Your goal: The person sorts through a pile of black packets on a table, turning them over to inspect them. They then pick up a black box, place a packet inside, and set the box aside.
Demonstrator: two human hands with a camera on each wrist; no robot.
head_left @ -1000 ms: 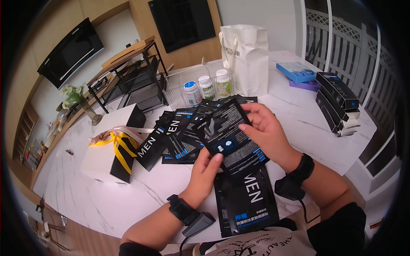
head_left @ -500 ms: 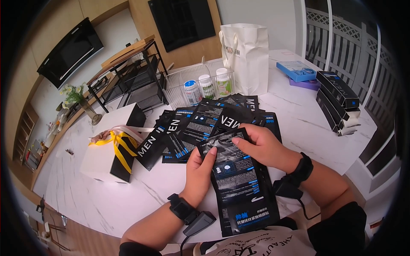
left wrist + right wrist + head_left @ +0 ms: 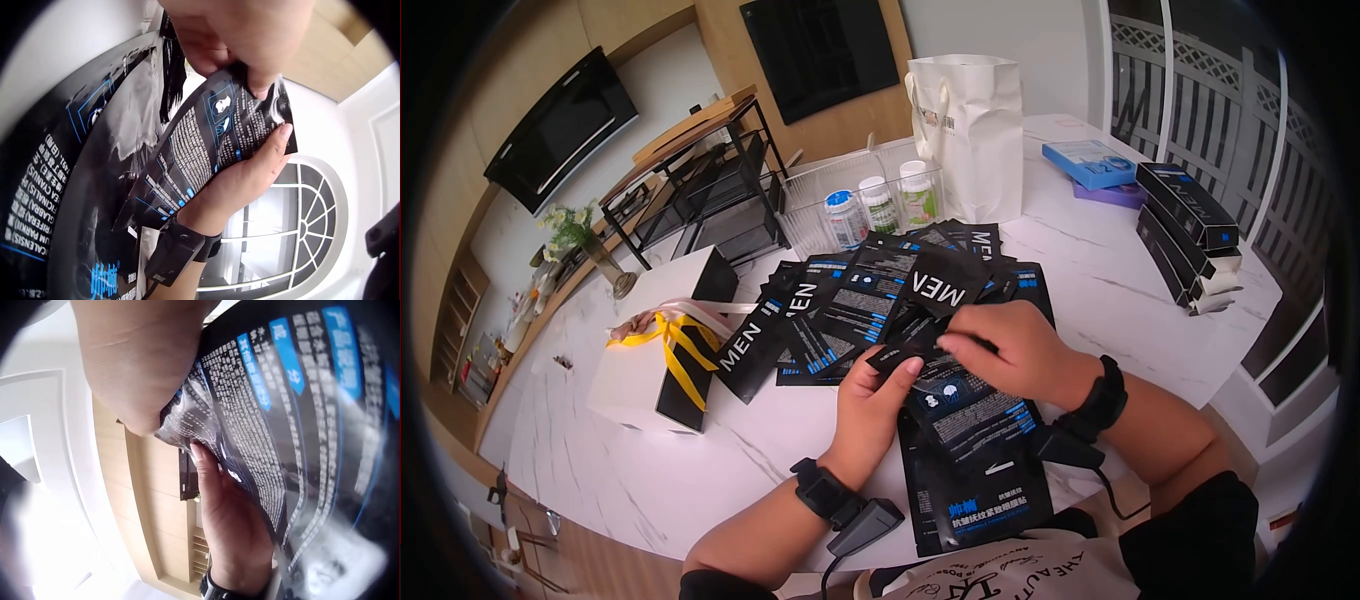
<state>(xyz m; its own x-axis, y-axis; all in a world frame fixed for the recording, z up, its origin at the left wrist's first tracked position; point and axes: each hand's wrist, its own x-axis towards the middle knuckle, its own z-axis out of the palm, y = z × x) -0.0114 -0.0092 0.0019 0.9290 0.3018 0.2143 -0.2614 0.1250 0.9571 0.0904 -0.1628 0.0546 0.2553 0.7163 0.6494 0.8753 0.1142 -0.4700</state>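
Both hands are at the upper edge of a black printed foil sachet [image 3: 975,405], back side with small white text and blue labels facing up. My left hand [image 3: 875,400] pinches its left corner, thumb on top. Close beside it, my right hand [image 3: 1025,350] grips the same edge with curled fingers, and the foil is creased between the two hands. In the right wrist view the printed sachet [image 3: 262,412] fills much of the frame. Below it, another black sachet [image 3: 990,515] with blue and white lettering lies near the table's front edge, partly covered.
A pile of black MEN sachets [image 3: 850,300] spreads beyond the hands. Left of it stands a white box [image 3: 635,370] with ribbons. Behind are a clear bin [image 3: 800,210] with bottles and a white paper bag [image 3: 980,150]. Black cartons [image 3: 1185,220] and a blue box [image 3: 1088,162] sit right.
The sachet came down from over the pile toward the body. Both hands closed together at its upper edge; then the right hand turned over and its fingers curled, bending the foil.
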